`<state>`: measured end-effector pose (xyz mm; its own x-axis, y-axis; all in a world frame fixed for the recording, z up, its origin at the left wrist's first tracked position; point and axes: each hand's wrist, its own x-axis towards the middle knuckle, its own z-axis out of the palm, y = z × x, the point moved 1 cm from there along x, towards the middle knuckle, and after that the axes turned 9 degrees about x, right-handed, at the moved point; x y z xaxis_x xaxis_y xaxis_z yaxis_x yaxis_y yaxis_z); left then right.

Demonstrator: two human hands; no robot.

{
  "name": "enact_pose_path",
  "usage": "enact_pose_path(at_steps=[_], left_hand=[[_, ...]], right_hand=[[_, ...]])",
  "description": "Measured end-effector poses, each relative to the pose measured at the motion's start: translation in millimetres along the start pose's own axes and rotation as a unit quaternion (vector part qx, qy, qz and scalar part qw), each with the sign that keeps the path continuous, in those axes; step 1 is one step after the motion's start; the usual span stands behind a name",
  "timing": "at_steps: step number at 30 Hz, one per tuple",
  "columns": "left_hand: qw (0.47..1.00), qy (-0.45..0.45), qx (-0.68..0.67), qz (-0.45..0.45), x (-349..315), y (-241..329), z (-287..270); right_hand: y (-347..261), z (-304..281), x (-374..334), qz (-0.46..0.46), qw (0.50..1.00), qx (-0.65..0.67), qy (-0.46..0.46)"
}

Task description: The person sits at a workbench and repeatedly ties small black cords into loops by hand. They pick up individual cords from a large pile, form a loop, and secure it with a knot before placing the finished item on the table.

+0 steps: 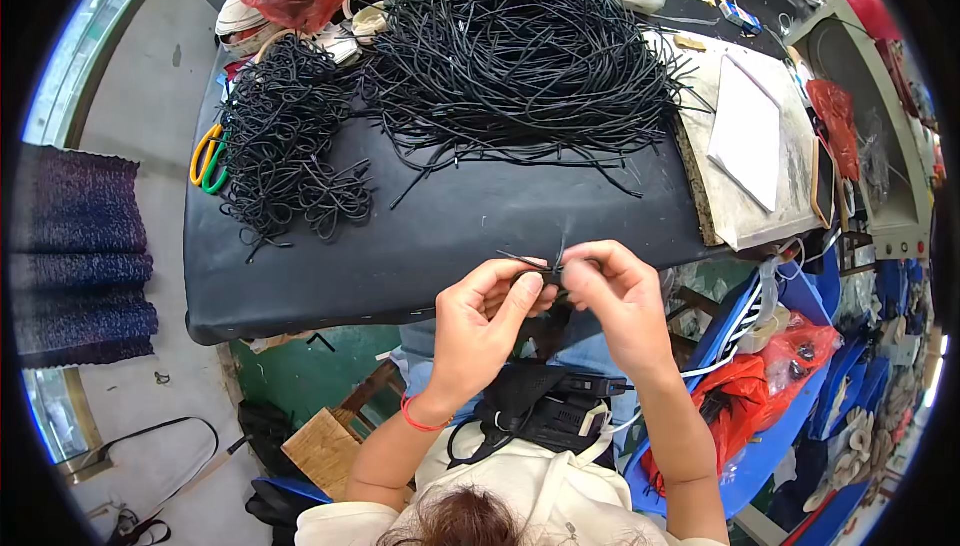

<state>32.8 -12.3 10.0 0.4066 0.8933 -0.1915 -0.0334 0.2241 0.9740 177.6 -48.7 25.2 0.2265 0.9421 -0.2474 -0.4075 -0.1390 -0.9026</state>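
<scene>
At the near edge of the black-covered table (480, 236), your left hand (482, 321) and right hand (620, 303) pinch a thin black cord (553, 270), fingers narrowed, seemingly mid-work; beyond lie a large black coiled-cord heap (530, 76) and smaller tangled black-cord pile (285, 136), finished share unclear.

Left hand (482, 318) has a thin black cord (526, 261) pinched near the edge of the table (450, 231), and the right hand (622, 296) is right there at it, kinda blurry. Big cord heap (530, 71) further back, smaller tangle (285, 131) to its left.
</scene>
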Motion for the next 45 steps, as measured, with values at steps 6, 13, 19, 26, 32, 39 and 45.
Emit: enact_pose_path(at_steps=[6,13,19,26,32,39,45], left_hand=[[0.995,0.065,0.018,0.076,-1.4,-1.4,6.3],[0.995,0.057,0.032,0.069,-1.3,-2.2,2.1],[0.996,-0.033,-0.071,-0.034,8.2,15.0,-10.5],[0.998,-0.039,-0.037,-0.016,8.5,10.6,-12.0],[0.994,-0.079,0.040,-0.066,7.6,15.4,-12.7],[0.994,-0.093,-0.051,-0.025,3.6,6.1,-7.7],[0.996,-0.081,-0.027,-0.036,8.0,10.6,-15.8]], right_hand=[[1.4,16.3,-0.4,-0.006,0.998,0.059,-0.024],[10.7,16.1,-0.8,-0.033,0.998,0.062,-0.003],[9.1,8.0,4.0,0.025,0.996,0.080,0.011],[9.4,9.4,5.3,0.006,0.998,0.053,0.022],[5.0,13.2,4.6,-0.011,1.000,-0.002,0.010],[10.3,15.2,3.0,-0.032,0.998,0.053,0.024],[3.7,4.4,5.1,0.051,0.998,0.016,-0.024]])
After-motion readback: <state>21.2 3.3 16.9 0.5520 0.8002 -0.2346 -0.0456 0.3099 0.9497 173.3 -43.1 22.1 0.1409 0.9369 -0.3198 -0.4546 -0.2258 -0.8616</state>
